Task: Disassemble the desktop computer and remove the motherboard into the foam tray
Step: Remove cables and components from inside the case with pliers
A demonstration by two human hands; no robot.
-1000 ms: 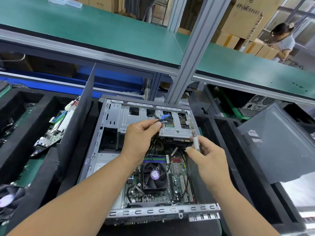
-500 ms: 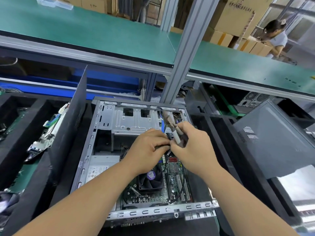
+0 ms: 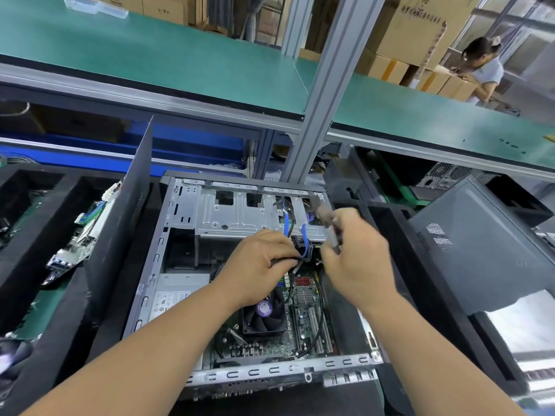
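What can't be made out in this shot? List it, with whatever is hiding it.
- Head view: the tool in the right hand is motion-blurred; its type and tip are unclear.
- What the left hand fingers grip on the cable bundle: covered by the hand.
- Motherboard upper part: behind both hands.
- Power supply label text: too small.
- Boards in the left foam tray: partly behind the upright side panel.

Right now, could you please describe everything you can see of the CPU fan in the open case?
The CPU fan is a square black frame with dark blades and a round purple hub sticker. It lies flat on the green motherboard inside the metal case. The left hand hovers above and hides its far edge. Whether it is spinning cannot be told.
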